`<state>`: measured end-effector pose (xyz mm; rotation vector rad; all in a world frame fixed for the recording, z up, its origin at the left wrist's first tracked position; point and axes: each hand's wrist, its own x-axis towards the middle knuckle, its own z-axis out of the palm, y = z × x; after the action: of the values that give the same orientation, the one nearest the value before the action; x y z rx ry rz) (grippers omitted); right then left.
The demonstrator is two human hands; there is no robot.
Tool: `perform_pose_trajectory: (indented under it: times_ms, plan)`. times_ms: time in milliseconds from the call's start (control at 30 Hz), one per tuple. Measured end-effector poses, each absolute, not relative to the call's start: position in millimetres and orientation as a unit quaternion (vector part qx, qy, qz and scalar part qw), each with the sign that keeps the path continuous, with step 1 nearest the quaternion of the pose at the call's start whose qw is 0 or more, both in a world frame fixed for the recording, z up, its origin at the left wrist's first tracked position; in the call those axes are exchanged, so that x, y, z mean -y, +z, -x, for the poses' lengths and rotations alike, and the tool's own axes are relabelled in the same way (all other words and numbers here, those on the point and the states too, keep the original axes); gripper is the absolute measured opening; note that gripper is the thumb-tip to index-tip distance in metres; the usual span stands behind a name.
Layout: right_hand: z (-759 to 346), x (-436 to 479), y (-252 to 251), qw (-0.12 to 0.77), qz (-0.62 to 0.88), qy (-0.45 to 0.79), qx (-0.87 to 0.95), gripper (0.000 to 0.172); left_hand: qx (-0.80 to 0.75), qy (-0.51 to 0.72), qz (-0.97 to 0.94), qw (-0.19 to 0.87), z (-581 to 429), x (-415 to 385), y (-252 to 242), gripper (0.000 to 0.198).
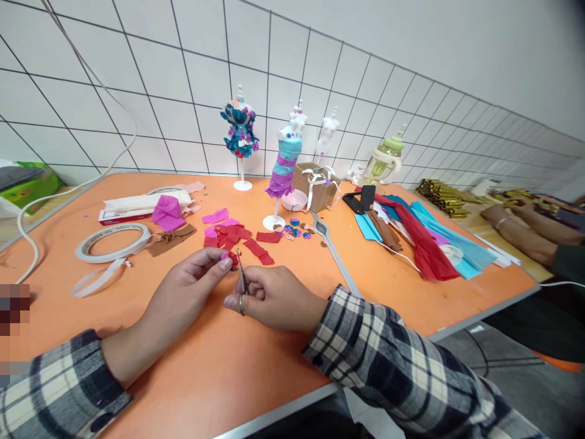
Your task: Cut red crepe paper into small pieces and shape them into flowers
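Note:
My left hand (189,281) pinches a small red and magenta crepe paper piece (233,260) between thumb and fingertips. Small metal scissors (242,279) are in my right hand (281,299), thumb at a handle loop, with the blades upright against the paper. Just beyond both hands lie red crepe paper strips (232,234) and magenta scraps (214,216). Behind them stands a mini dress form (286,164) wrapped in light blue and purple paper. Colourful sequins (295,230) are scattered by its base.
A tape roll (113,242) and folded magenta paper (167,213) lie left. Behind stand a decorated dress form (240,131), a cardboard box (326,192) and a green-lidded bottle (385,160). Red crepe paper (418,235) spreads right, near another person's arms (521,231).

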<state>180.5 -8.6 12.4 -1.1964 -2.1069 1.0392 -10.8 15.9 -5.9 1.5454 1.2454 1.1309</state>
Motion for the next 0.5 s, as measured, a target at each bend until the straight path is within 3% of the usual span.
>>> perform_pose_trajectory:
  times_ms: [500]
  plan:
    - [-181.4,7.0,11.1,0.248,0.439,0.39,0.771,0.033,-0.506,0.45,-0.616,0.402,10.3,-15.6,-4.9,0.047]
